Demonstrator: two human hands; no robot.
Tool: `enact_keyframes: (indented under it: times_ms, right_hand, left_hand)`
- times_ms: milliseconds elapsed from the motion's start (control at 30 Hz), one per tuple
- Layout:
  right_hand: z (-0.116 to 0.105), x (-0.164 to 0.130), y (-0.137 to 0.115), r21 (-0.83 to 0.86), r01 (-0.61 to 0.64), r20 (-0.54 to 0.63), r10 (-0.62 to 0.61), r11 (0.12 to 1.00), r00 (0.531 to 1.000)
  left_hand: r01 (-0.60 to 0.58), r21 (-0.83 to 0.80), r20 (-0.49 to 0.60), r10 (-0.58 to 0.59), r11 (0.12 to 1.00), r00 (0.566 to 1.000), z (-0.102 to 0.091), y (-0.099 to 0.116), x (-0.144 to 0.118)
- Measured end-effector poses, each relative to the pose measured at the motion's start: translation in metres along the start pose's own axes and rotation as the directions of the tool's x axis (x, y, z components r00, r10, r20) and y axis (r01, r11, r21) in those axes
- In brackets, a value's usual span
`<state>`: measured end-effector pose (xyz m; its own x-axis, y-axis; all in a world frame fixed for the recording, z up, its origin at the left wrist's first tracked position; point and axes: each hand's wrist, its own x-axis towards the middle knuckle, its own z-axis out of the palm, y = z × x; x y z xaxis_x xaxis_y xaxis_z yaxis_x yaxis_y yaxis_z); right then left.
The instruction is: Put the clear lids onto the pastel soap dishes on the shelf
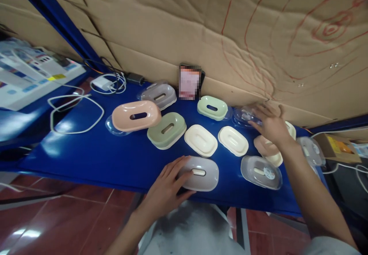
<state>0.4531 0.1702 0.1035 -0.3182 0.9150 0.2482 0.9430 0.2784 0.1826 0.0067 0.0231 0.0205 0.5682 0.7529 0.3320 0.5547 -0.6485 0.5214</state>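
My left hand grips the left end of a grey oval soap dish near the table's front edge; a cream base shows through its slot. My right hand, slightly blurred, is open with fingers spread over a clear plastic lid at the back; whether it touches the lid I cannot tell. Between the hands lie two cream trays, one on the left and one on the right. A grey soap dish under a clear lid with a round sticker sits below my right forearm.
Pink, dark green and light green soap dishes stand on the blue table. A phone leans against the cardboard wall. White cable loops at left; a cardboard box stands at right.
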Motion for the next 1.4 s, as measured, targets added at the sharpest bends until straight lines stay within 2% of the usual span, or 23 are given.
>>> enact_keyframes:
  times_ms: [100,267,367,433,567,733,867,1033,1133,1200,1267,1333,1400]
  right_hand:
    - [-0.021,-0.013,-0.046,0.114,0.057,-0.049,-0.052,0.992,0.997]
    - [-0.044,-0.057,-0.159,0.235,0.234,-0.243,-0.176,0.944,0.954]
    - [-0.048,-0.078,-0.209,0.295,0.283,-0.215,-0.225,0.913,0.950]
    - [-0.046,-0.087,-0.227,0.356,0.311,-0.156,-0.272,0.881,0.950]
    - [-0.033,-0.098,-0.232,0.406,0.393,-0.063,-0.404,0.825,0.913]
    - [-0.015,-0.107,-0.218,0.405,0.506,-0.105,-0.512,0.761,0.853]
    - [-0.010,-0.109,-0.217,0.414,0.550,-0.126,-0.553,0.725,0.824]
    - [-0.007,-0.108,-0.222,0.463,0.584,-0.130,-0.600,0.667,0.789]
    - [-0.003,-0.098,-0.220,0.564,0.502,-0.105,-0.546,0.656,0.831]
    - [-0.001,-0.086,-0.217,0.599,0.376,-0.049,-0.437,0.707,0.898]
    - [-0.001,-0.075,-0.214,0.566,0.235,0.030,-0.304,0.790,0.952]
    - [-0.003,-0.073,-0.212,0.503,0.140,0.086,-0.210,0.853,0.974]
    - [-0.007,-0.083,-0.211,0.458,0.095,0.106,-0.160,0.884,0.981]
  left_hand:
    - [0.048,-0.001,0.006,-0.048,0.999,0.999,0.001,0.003,0.002]
    - [0.180,-0.051,-0.030,-0.181,0.982,0.983,0.009,0.012,0.009]
    - [0.212,-0.075,-0.066,-0.217,0.974,0.974,0.016,0.017,0.012]
    - [0.215,-0.084,-0.083,-0.221,0.973,0.972,0.020,0.018,0.012]
    - [0.225,-0.083,-0.067,-0.231,0.971,0.971,0.019,0.015,0.011]
    - [0.162,-0.041,-0.003,-0.162,0.986,0.987,0.009,0.010,0.007]
    - [0.097,-0.069,0.030,-0.095,0.993,0.995,0.001,0.005,-0.001]
    - [0.041,-0.080,-0.032,-0.044,0.996,0.999,-0.001,-0.001,-0.018]
    - [0.059,-0.054,-0.059,-0.063,0.997,0.996,-0.004,-0.003,-0.026]
    - [0.094,-0.040,-0.077,-0.097,0.995,0.992,-0.008,-0.004,-0.032]
    - [0.145,-0.024,-0.104,-0.146,0.989,0.984,-0.013,-0.006,-0.039]
    - [0.216,0.019,-0.162,-0.210,0.976,0.964,-0.016,-0.008,-0.046]
    - [0.293,0.075,-0.233,-0.269,0.953,0.935,-0.016,-0.010,-0.051]
